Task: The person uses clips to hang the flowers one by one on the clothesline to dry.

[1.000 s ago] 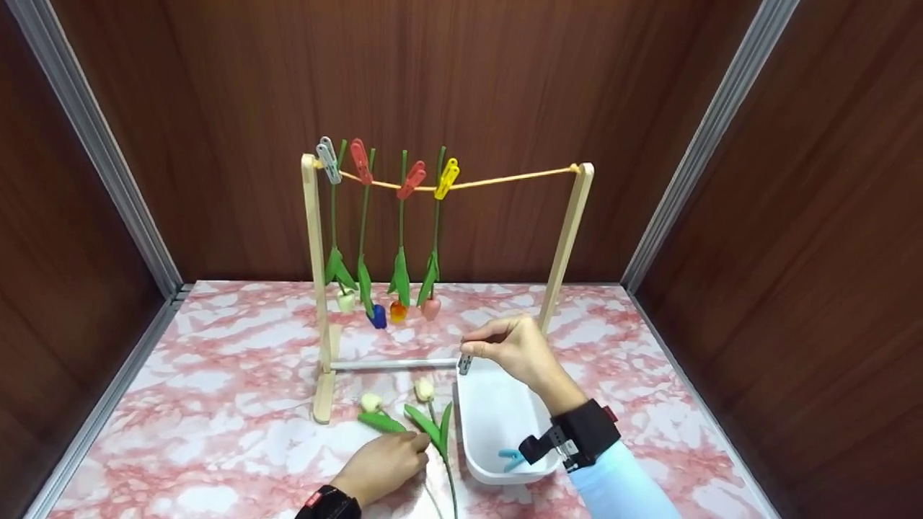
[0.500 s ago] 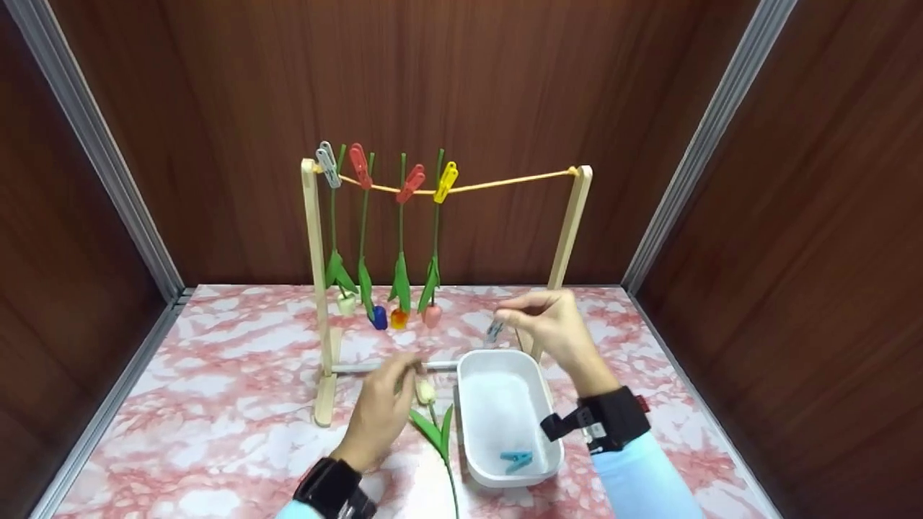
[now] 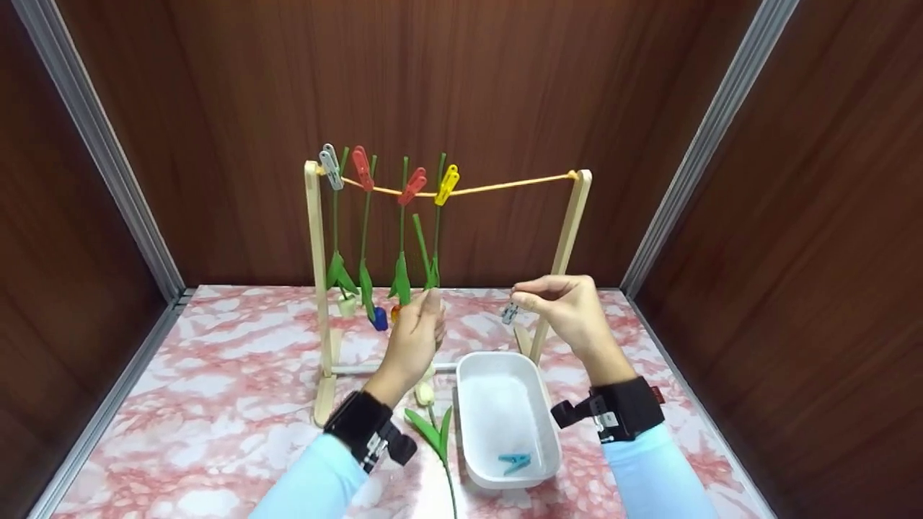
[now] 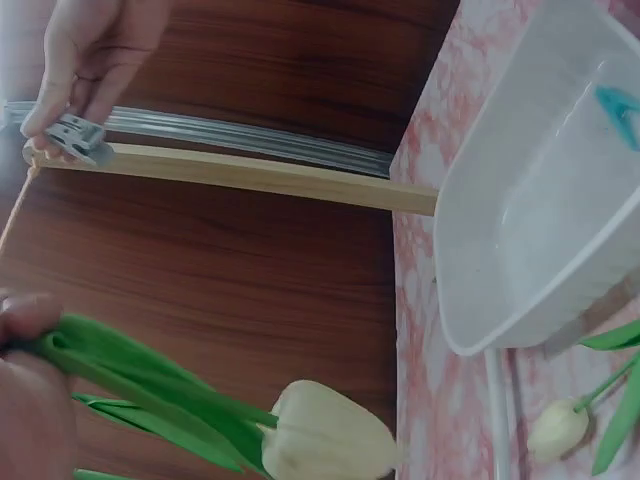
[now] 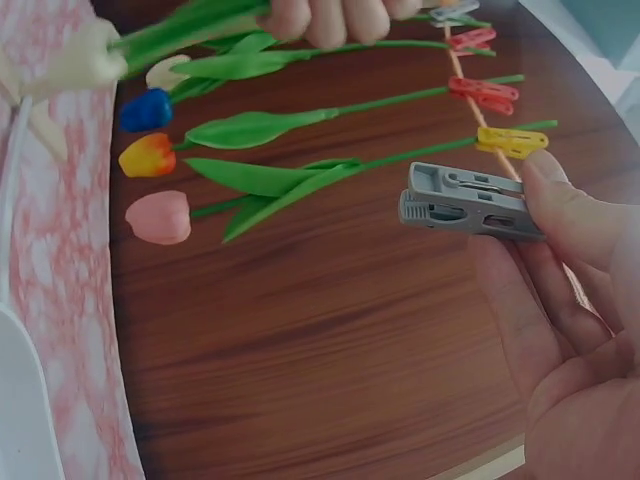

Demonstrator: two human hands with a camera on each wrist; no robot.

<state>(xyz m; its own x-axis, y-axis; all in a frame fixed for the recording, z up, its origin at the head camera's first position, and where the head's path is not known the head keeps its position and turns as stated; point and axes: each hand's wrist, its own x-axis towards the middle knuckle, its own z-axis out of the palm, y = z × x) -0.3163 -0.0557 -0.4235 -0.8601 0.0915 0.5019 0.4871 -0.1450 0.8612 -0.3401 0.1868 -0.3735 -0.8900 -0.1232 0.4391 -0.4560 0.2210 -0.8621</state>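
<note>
My left hand (image 3: 417, 335) grips a white tulip (image 4: 330, 432) by its stem, bloom hanging down and stem end up, in front of the hanging flowers. A grey clothespin (image 5: 472, 203) is pinched between thumb and fingers of my right hand (image 3: 566, 313), which is raised above the back of the white tub. Several tulips hang upside down from the orange cord (image 3: 515, 184), held by a pale grey clothespin (image 3: 331, 168), two red ones (image 3: 363, 169) and a yellow one (image 3: 447, 184). The right half of the cord carries no clothespins.
A white tub (image 3: 461, 432) with a blue clothespin (image 3: 515, 461) inside stands on the marbled table (image 3: 216, 404). Left of it lies another white tulip (image 3: 425, 394). Wooden posts (image 3: 570, 234) hold up the cord, and brown panels (image 3: 461, 79) enclose the table.
My left hand has picked the white tulip off the table and raised it towards the cord. My right hand, with the grey clothespin, has moved up and to the right.
</note>
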